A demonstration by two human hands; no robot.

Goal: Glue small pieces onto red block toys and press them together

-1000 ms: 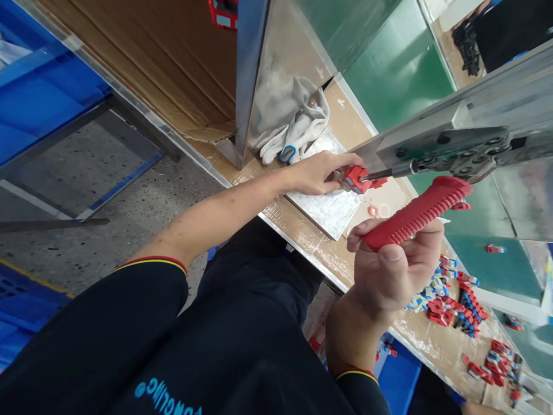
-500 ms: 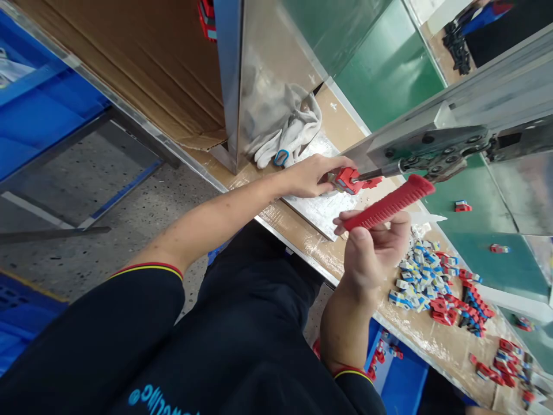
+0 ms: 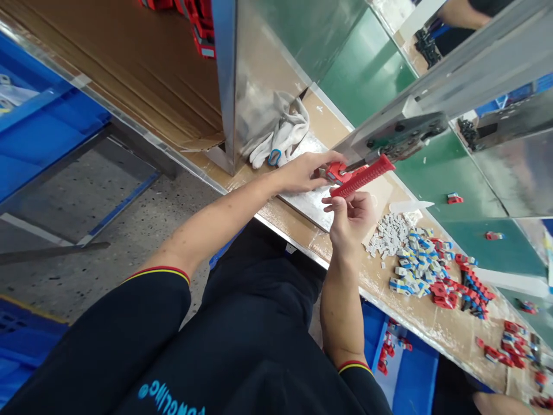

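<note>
Fingers [image 3: 362, 199] of the right hand [image 3: 349, 226] grip the red handle [image 3: 365, 177].

Lever handle [image 3: 363, 177] red, ribbed. Workpiece [image 3: 334, 172] mostly red. Gloves [image 3: 288, 131] off-white, blue edge. Sleeve [image 3: 147, 305] near-black, red-and-yellow trim. Small blocks [image 3: 389, 233] pale grey.

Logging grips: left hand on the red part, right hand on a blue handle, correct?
Not quite: the handle is red, not blue, as the head view shows. The rest stands: left hand on the red part, right hand on the handle.
</note>
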